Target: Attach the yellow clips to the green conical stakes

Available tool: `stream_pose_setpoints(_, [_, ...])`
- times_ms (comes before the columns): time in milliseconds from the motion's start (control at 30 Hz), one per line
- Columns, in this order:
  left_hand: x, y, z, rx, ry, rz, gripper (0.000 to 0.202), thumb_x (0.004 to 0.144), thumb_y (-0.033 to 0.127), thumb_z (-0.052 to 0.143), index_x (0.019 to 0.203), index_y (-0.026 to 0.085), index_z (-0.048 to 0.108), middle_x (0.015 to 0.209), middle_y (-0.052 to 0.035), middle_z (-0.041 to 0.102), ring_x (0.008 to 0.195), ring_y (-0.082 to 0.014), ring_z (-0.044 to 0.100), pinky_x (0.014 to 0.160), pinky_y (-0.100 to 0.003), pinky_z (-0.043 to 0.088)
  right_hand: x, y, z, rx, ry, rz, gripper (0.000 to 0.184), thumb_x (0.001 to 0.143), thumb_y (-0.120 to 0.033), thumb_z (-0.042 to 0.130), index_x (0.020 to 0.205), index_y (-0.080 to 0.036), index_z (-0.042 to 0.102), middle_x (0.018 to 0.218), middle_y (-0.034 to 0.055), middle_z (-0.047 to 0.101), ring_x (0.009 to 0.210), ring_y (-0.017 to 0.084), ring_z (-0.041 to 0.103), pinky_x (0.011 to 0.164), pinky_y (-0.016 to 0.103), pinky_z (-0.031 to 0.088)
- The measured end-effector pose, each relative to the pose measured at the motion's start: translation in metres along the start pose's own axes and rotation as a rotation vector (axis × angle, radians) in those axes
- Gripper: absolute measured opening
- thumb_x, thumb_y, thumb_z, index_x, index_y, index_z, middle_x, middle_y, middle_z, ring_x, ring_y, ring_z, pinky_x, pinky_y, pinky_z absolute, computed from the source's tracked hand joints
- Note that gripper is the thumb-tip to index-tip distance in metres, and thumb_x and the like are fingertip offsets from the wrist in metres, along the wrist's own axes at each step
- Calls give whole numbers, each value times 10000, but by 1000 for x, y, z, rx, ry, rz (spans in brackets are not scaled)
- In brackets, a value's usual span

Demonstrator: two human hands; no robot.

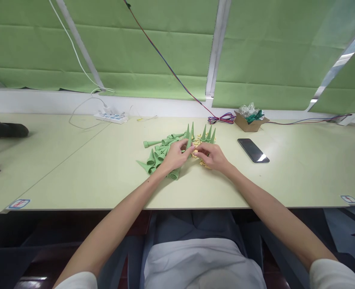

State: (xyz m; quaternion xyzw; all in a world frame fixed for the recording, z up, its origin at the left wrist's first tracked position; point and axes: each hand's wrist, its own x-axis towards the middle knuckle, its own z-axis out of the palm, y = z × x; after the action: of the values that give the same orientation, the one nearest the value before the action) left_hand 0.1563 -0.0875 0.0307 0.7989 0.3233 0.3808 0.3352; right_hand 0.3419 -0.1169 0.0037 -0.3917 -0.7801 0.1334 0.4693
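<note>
My left hand [177,154] is closed around a green cone [189,141], which points upward with its tip above my fingers. Close beside it, my right hand [212,155] has its fingers pinched near the cone's base; whatever they hold is too small to make out. A pile of green cones [151,157] lies on the table to the left of and under my left hand. Several more upright green cones [209,134] stand just beyond my right hand. Small yellow pieces [197,142] are scattered between and beneath my hands, partly hidden by them.
A black phone [253,150] lies to the right. Behind it stands a small cardboard box [249,122] with plastic and green material inside. Coiled wires [222,118] and a white power strip [111,116] sit along the back. A dark object [7,130] is at the far left.
</note>
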Motion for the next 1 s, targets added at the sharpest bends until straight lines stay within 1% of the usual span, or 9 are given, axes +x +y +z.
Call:
stream_pose_setpoints(300, [-1,0,1,2,8,14,254,906,400,531,862,166,618,786,-42,619,690,-149,546,514,-234,368,0,-1,0,3,-2,20,263,917,-398,601,784,-177,653,700,17,629,561,111,505,544,247,411])
stream_pose_setpoints(467, [-1,0,1,-4,6,17,249,903,392,533,882,164,633,803,-46,631,708,-159,562,539,-243,391,0,-2,0,5,0,30,255,910,-385,609,772,-174,649,689,12,626,548,106,491,535,246,398])
stream_pose_setpoints(700, [-1,-1,2,-6,43,18,221,875,380,573,865,174,652,817,-58,645,757,-185,592,597,-268,455,0,-3,0,7,-6,60,273,909,-396,603,754,-174,636,667,8,614,537,109,481,524,250,391])
stream_pose_setpoints(867, [0,-3,2,8,27,27,224,896,375,543,860,170,627,834,-55,645,767,-177,598,616,-266,470,1,-3,1,33,-10,67,269,904,-391,605,747,-174,634,645,2,608,512,102,465,503,246,382])
stream_pose_setpoints(933, [0,-2,2,-2,20,22,226,896,378,545,852,168,616,832,-51,640,770,-171,598,616,-258,474,1,-3,0,33,-16,76,271,904,-392,608,744,-175,635,650,6,615,511,103,473,503,248,390])
stream_pose_setpoints(1000, [0,-1,1,-71,7,-16,242,887,402,564,858,166,610,821,-47,628,756,-165,596,580,-245,473,1,-4,-1,32,-4,76,254,902,-397,615,778,-178,642,683,13,628,534,109,498,521,255,411])
